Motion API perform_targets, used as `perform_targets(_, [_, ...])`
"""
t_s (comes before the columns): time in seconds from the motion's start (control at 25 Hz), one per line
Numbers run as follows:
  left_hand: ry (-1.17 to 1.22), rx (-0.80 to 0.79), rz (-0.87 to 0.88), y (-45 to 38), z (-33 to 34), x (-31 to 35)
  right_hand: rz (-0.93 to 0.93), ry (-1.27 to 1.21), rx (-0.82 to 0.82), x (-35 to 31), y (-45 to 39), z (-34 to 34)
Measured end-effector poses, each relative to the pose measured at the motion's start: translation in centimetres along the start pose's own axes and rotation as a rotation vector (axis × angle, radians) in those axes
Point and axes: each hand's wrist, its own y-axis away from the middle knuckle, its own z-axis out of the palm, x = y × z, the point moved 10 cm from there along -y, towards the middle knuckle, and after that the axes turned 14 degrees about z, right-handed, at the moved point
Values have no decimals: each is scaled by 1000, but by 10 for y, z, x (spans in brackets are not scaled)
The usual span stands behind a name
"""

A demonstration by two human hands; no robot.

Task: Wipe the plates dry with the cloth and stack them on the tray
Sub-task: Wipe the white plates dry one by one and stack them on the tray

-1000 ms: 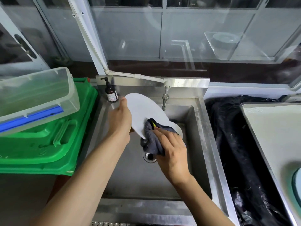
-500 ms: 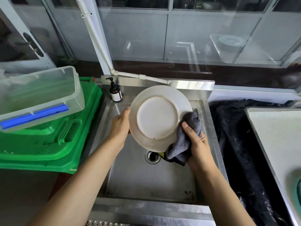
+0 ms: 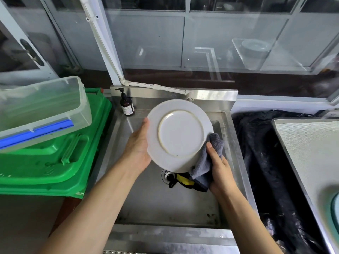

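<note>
A white plate (image 3: pixel 180 134) is held up over the sink (image 3: pixel 236 153), with its bottom side turned to the camera. Its left edge is gripped by the left hand (image 3: pixel 138 149). A grey cloth (image 3: pixel 207 160) is squeezed against its right edge by the right hand (image 3: pixel 219 167). Something round, maybe another plate, is seen blurred at the far right on the tray (image 3: pixel 311 153).

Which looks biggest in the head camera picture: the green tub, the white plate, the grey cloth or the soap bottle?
1. green tub
2. white plate
3. grey cloth, partly hidden
4. soap bottle, though it stands farther back
</note>
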Motion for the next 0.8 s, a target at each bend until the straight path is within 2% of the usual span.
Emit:
perform_targets(0.16, [-94,0,80,1,2,14,-83,121,284,-11,3,-18])
perform_targets(0.24, [-133,-53,105,3,6,16,-226,224,329,-37,6,-15])
perform_targets(0.4, [-213,-113,185,13,17,22,-480,362,273,-80,5,10])
perform_targets(0.64, [-294,-263,391,18,34,47,-724,493,193,-89,13,38])
perform_targets(0.72, [-387,-248,453,19,37,45,-836,622,165,-87,23,59])
perform_targets(0.8, [-419,-214,478,19,40,39,-1003,798,63,-80,42,94])
